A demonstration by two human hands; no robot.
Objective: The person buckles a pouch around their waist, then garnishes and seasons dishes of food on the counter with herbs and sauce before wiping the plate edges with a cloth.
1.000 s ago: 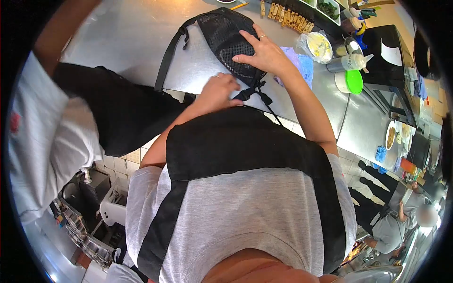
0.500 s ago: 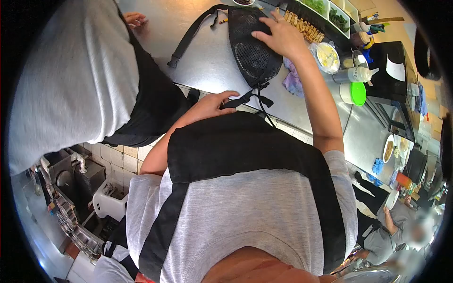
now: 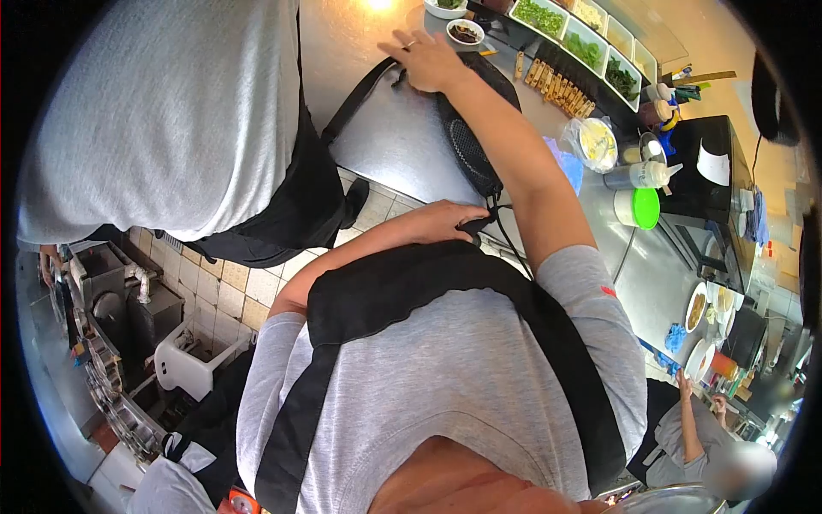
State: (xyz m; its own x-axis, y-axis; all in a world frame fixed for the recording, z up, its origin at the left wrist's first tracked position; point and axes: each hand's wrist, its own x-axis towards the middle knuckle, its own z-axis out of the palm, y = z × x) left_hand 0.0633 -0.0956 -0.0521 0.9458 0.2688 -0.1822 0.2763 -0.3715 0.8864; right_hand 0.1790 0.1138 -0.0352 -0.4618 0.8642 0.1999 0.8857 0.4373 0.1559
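Note:
A black mesh bag (image 3: pixel 469 141) with a strap and dark cords lies on the steel counter (image 3: pixel 394 146), partly hidden by my right forearm. My right hand (image 3: pixel 428 64) is spread flat over the bag's far end, where the black strap (image 3: pixel 355 104) leaves it. Close to the counter's near edge, my left hand (image 3: pixel 447 221) has thumb and fingers closed around a short dark strap end at the bag's near tip. Thin cords (image 3: pixel 505 227) hang down beside that hand.
Near the bag are a small bowl of dark sauce (image 3: pixel 465 32), clothespins (image 3: pixel 556 86), herb trays (image 3: pixel 584 50), a squeeze bottle (image 3: pixel 638 176) and a green-lidded tub (image 3: pixel 638 208). A co-worker (image 3: pixel 171 111) stands close at left; another person (image 3: pixel 685 437) is at lower right.
My right hand has moved left and farther away, from the bag's middle to its far end. My left hand has shifted slightly right and nearer. The co-worker at left has come closer.

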